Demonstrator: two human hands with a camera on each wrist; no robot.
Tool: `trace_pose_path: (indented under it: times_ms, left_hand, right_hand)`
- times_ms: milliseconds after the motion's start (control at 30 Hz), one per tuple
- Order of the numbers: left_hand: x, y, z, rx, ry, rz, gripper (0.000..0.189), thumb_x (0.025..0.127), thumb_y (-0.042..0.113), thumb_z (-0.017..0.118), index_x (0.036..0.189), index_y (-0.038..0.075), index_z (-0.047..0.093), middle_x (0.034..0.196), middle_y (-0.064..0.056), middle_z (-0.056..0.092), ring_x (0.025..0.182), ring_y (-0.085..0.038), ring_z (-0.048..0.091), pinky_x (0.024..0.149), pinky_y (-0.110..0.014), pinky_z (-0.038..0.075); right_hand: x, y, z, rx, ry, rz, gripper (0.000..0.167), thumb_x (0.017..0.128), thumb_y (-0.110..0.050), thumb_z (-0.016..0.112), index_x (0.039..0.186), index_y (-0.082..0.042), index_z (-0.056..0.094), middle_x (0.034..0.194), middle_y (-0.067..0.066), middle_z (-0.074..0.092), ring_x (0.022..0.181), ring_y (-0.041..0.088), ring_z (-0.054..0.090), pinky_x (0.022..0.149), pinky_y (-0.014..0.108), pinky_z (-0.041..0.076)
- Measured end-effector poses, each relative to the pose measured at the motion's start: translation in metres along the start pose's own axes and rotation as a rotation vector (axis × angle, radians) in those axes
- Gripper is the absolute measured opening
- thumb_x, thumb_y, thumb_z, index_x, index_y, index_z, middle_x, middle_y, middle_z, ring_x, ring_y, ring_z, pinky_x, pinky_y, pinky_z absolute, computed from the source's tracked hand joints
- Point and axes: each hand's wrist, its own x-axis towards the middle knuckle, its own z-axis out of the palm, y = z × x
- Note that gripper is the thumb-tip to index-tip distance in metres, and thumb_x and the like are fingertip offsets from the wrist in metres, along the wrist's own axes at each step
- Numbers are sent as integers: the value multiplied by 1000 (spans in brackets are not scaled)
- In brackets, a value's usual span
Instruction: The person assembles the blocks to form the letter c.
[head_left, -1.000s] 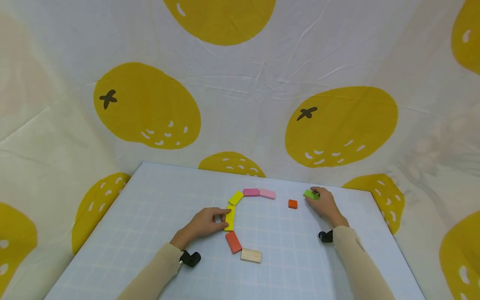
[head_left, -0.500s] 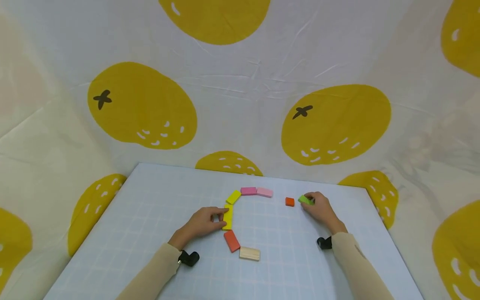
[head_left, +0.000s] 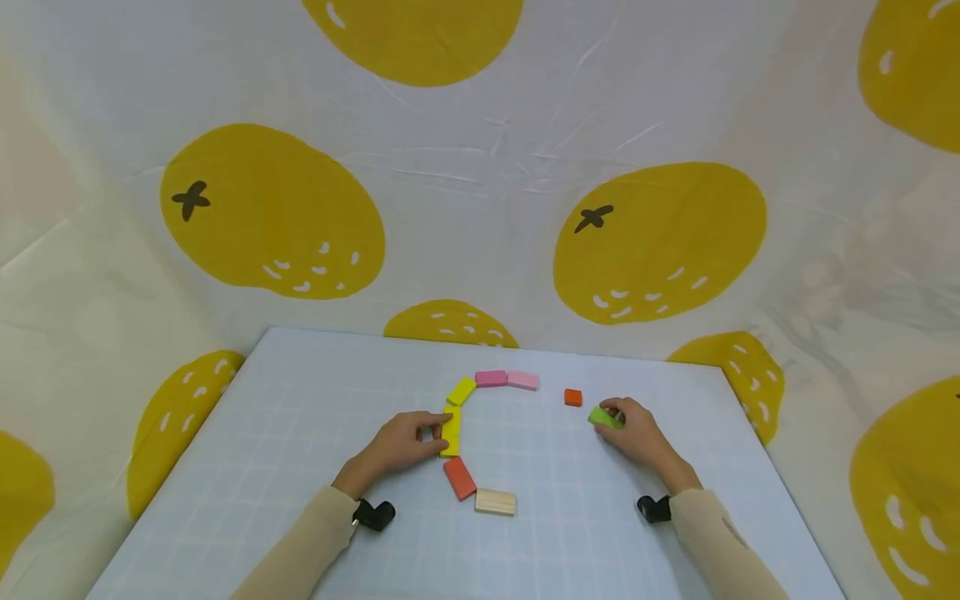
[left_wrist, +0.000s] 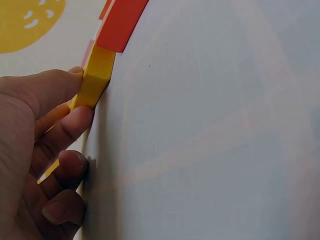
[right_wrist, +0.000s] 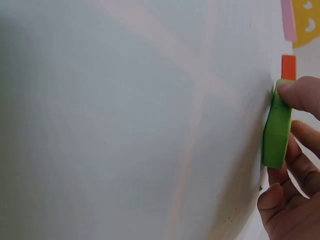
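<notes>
With thumb and fingers my left hand (head_left: 397, 442) pinches a long yellow block (head_left: 451, 432), which lies in a curved row. In the left wrist view the thumb sits on one side of this yellow block (left_wrist: 96, 75), beside the red block (left_wrist: 120, 25). A green block (head_left: 604, 417) is gripped between the thumb and fingers of my right hand (head_left: 637, 435). The right wrist view has the green block (right_wrist: 278, 125) tilted; whether it touches the table cannot be told. Just beyond it lies a small orange block (head_left: 573, 397), apart from the row.
The row's other pieces are a short yellow block (head_left: 462, 391), a dark pink block (head_left: 491, 379), a light pink block (head_left: 522, 381), a red block (head_left: 460, 478) and a plain wood block (head_left: 495, 502). A patterned cloth (head_left: 465, 208) hangs behind the pale table (head_left: 337, 367).
My right hand has brought the green block from behind and right of the orange block to its near right side, turning it slightly. My left hand stays at the yellow block. The head view shifts a little.
</notes>
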Motion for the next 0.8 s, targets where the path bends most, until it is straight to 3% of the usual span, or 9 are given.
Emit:
trace_pose_path:
  times_ms: [800]
  left_hand:
    - [0,3,-1,-5,1,-7,49,92,36,78,138,20,68,84,13,57,72,-9,51,63,-23,40]
  right_hand:
    - [-54,-33,18,39,-53,-64,31,89,-17,80,118,-11,70,106,-2,65,95,15,54,84,30,51]
